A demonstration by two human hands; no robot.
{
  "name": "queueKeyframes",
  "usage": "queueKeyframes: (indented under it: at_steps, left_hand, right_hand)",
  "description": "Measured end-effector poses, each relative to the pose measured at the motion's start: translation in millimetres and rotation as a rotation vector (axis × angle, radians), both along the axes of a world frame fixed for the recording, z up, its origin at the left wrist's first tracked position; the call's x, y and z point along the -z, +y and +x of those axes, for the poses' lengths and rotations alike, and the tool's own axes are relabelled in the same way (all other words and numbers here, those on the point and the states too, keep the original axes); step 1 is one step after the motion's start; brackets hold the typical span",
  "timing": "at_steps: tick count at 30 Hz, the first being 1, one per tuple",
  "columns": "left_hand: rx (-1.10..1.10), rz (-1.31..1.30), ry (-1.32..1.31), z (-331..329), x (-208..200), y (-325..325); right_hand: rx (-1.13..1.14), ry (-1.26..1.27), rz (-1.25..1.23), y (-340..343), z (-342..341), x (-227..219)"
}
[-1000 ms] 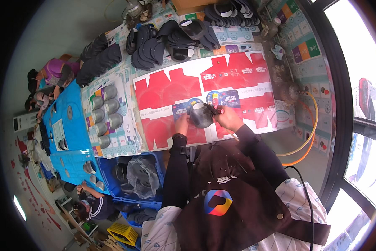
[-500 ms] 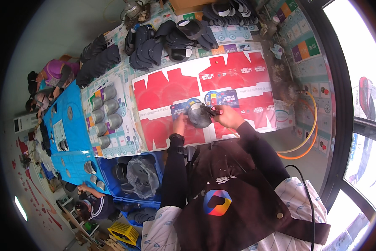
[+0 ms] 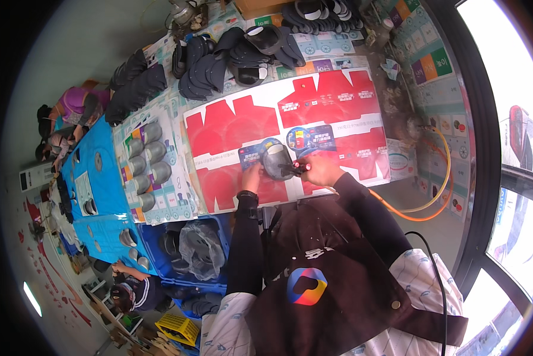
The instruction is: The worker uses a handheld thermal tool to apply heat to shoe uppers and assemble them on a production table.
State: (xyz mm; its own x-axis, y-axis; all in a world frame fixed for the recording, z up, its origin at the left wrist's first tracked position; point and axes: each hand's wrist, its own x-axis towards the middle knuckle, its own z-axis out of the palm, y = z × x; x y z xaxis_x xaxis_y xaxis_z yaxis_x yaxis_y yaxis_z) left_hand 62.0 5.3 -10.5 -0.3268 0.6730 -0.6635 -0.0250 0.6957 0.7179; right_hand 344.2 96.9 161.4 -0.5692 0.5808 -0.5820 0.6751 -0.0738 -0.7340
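Note:
On a red-and-white printed cardboard sheet, a dark grey rounded, cup-shaped piece with a lighter patch at its top lies between my hands. My left hand is closed on its lower left edge, the fingertips partly hidden. In my right hand is a small black spray gun-like tool with red ends, its front at the piece's lower right edge. A thin hose runs from near that hand toward the right. The tool's exact kind is hard to make out.
Several grey cup-shaped pieces stand in rows on printed sheets at left. Stacks of dark curved pieces lie along the far side. A blue crate holding a clear plastic bag stands at lower left. Co-workers sit by a blue table.
The tool has swung down from the piece's upper right to its lower right edge. My right hand has turned with it, and the hose has shifted. My left hand stays at the edge.

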Motion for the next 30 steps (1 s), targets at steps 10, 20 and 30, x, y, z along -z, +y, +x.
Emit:
queueKeyframes:
  at_steps: [10, 20, 30]
  left_hand:
    - [0.006, 0.017, -0.117, 16, -3, 3]
    - [0.446, 0.143, 0.696, 3, -44, 3]
    - [-0.697, 0.445, -0.199, -162, -84, -92]
  right_hand:
    - [0.031, 0.073, 0.071, 6, 19, 16]
    - [0.123, 0.110, 0.150, 6, 15, 2]
    - [0.471, 0.237, -0.202, 2, 45, -14]
